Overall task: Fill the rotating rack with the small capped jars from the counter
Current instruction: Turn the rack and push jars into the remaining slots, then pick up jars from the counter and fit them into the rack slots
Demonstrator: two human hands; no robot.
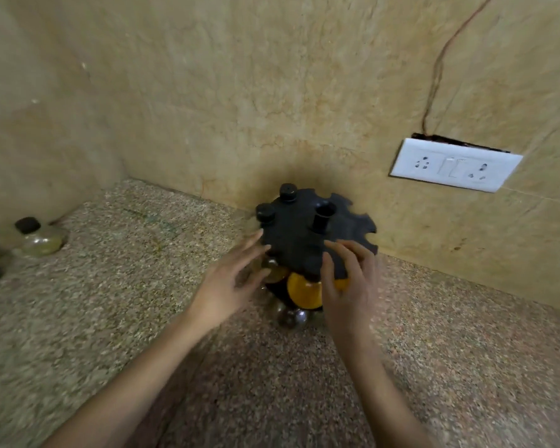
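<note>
Fingers of the left grip [230,286] are spread wide and hold nothing, tips right by the edge of the black rack [304,234]. The right grip [349,286] is loose and wide too, holding nothing, fingers over the near edge of the rack. The rack stands mid frame on the speckled desk [110,318], by the wall. Two black caps [265,213] stick up at its upper left; an orange jar [304,291] sits under its top. One capped jar [39,237] stands far left.
</note>
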